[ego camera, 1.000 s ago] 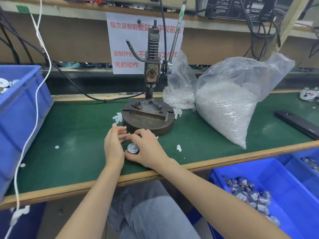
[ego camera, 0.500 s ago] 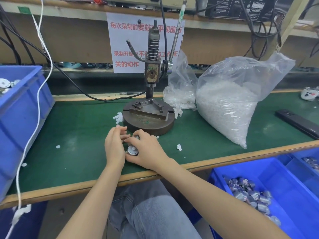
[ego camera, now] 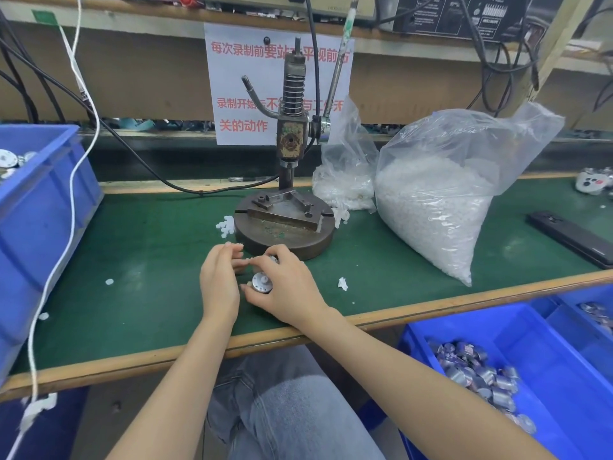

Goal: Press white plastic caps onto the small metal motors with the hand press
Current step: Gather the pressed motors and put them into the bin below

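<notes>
So the right hand (ego camera: 288, 288) is gripping a small metal motor (ego camera: 262, 283) between thumb and curled fingers. It's holding it near the front edge of the green counter (ego camera: 149, 277), right in front of the press (ego camera: 292, 144). The left hand (ego camera: 220, 280) is sitting just beside it with fingers curling toward the motor, but I can't tell if it's pinching anything. Loose white caps (ego camera: 226, 225) are lying left of the press base, and a big bag (ego camera: 431, 210) of them is sitting off to the right.

Green mat (ego camera: 132, 260), blue bin (ego camera: 43, 210), white caps (ego camera: 226, 225), silver motor (ego camera: 262, 283).
</notes>
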`<action>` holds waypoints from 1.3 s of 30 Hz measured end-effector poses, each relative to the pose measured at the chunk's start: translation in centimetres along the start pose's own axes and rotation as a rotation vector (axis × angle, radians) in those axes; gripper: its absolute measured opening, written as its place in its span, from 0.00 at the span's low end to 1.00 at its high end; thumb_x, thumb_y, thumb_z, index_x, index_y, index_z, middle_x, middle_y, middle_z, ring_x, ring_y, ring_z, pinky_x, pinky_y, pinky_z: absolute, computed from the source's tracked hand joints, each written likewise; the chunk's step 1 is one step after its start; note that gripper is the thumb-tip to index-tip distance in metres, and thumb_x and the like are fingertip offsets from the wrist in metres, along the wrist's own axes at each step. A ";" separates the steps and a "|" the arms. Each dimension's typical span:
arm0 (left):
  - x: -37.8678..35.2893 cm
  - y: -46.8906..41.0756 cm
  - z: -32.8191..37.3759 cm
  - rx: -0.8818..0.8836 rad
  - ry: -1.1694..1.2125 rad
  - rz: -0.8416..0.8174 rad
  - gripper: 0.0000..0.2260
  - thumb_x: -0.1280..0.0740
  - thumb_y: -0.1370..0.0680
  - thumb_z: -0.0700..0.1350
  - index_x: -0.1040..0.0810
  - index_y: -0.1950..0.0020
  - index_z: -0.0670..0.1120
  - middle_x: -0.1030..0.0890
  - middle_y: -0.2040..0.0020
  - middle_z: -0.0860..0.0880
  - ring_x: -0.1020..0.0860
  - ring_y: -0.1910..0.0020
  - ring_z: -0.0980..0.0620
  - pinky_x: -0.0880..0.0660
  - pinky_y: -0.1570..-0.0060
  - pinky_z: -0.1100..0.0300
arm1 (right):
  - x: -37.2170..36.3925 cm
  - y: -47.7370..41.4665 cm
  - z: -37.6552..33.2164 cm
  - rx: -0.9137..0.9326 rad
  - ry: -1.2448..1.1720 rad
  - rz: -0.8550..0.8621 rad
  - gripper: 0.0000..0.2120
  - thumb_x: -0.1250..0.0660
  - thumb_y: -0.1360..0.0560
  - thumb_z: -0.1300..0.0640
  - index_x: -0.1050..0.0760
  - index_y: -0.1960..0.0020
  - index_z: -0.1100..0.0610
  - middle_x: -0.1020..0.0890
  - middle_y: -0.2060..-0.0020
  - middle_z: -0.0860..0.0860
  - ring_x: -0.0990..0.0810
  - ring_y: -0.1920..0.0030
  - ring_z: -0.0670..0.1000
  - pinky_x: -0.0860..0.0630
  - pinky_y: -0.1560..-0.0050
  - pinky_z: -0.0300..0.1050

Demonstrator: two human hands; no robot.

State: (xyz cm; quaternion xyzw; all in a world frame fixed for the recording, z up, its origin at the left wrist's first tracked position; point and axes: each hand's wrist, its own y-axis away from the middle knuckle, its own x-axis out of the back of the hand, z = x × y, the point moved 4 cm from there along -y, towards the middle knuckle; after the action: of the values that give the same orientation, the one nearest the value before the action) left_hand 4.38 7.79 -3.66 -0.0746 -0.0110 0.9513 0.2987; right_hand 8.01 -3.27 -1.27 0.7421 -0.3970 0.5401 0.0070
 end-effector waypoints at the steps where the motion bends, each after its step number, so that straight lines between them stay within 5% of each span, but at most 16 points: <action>1: 0.0 0.0 0.0 0.001 0.001 0.000 0.12 0.44 0.22 0.42 0.24 0.61 0.48 0.21 0.61 0.49 0.23 0.61 0.52 0.27 0.59 0.61 | 0.3 0.2 0.2 -0.019 -0.041 0.045 0.19 0.29 0.30 0.49 0.23 0.42 0.57 0.27 0.46 0.55 0.25 0.48 0.56 0.27 0.49 0.52; 6: 0.0 0.0 0.1 0.004 0.002 -0.006 0.13 0.44 0.21 0.41 0.24 0.61 0.47 0.22 0.62 0.48 0.23 0.63 0.52 0.27 0.58 0.59 | 1.7 0.8 0.8 -0.141 -0.286 0.236 0.16 0.27 0.31 0.53 0.21 0.45 0.57 0.25 0.49 0.52 0.25 0.51 0.45 0.28 0.50 0.37; 11: -0.3 -0.1 0.2 -0.012 -0.047 -0.048 0.12 0.43 0.22 0.40 0.24 0.61 0.48 0.23 0.62 0.49 0.24 0.63 0.52 0.28 0.52 0.54 | 5.2 2.9 2.6 -0.341 -0.584 0.455 0.08 0.29 0.29 0.52 0.23 0.51 0.45 0.23 0.50 0.46 0.27 0.51 0.34 0.35 0.52 0.23; 16: -1.3 0.3 0.1 -0.164 -0.400 -0.221 0.07 0.38 0.23 0.40 0.24 0.60 0.46 0.22 0.57 0.48 0.25 0.58 0.50 0.30 0.54 0.55 | 9.8 6.0 5.9 -0.450 -0.599 0.555 0.07 0.30 0.28 0.51 0.24 0.52 0.41 0.22 0.49 0.43 0.25 0.50 0.38 0.33 0.50 0.26; 22: -3.0 1.7 0.5 -0.453 -0.926 -0.337 0.04 0.35 0.27 0.39 0.20 0.57 0.41 0.28 0.60 0.47 0.28 0.54 0.42 0.33 0.53 0.53 | 13.1 12.5 11.8 -0.716 -0.628 0.739 0.08 0.32 0.26 0.51 0.22 0.48 0.53 0.24 0.59 0.48 0.29 0.58 0.49 0.30 0.54 0.47; 27: -3.1 2.4 1.0 -0.507 -0.993 -0.344 0.05 0.35 0.27 0.39 0.20 0.57 0.41 0.25 0.58 0.44 0.29 0.53 0.40 0.33 0.52 0.52 | 13.5 19.6 15.6 -0.889 -0.582 0.880 0.08 0.33 0.26 0.51 0.23 0.50 0.54 0.23 0.73 0.40 0.27 0.72 0.37 0.30 0.70 0.28; 32: -3.3 2.6 0.9 -0.534 -1.024 -0.341 0.05 0.35 0.27 0.40 0.20 0.56 0.42 0.23 0.55 0.44 0.29 0.52 0.41 0.34 0.51 0.52 | 12.6 23.4 19.5 -1.117 -0.605 0.830 0.13 0.34 0.25 0.47 0.26 0.49 0.56 0.25 0.57 0.50 0.28 0.60 0.50 0.31 0.57 0.45; 36: -3.1 2.3 0.7 -0.501 -0.980 -0.343 0.05 0.35 0.26 0.39 0.20 0.57 0.43 0.28 0.58 0.50 0.30 0.53 0.44 0.35 0.50 0.53 | 11.4 24.1 21.2 -1.159 -0.378 0.717 0.15 0.34 0.25 0.48 0.25 0.45 0.58 0.24 0.62 0.50 0.27 0.66 0.49 0.30 0.64 0.44; 39: -3.1 2.3 0.7 -0.501 -0.976 -0.347 0.05 0.35 0.26 0.39 0.20 0.57 0.43 0.30 0.59 0.52 0.31 0.53 0.45 0.36 0.51 0.54 | 10.2 23.9 22.7 -1.162 -0.202 0.565 0.17 0.34 0.26 0.48 0.25 0.42 0.57 0.24 0.51 0.55 0.24 0.60 0.54 0.29 0.59 0.46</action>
State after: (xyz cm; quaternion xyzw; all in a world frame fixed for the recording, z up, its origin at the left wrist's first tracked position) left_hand 5.46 4.17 -2.69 0.3075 -0.3846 0.7811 0.3839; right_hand 12.89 -35.54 -12.48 0.5316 -0.8027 0.1464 0.2274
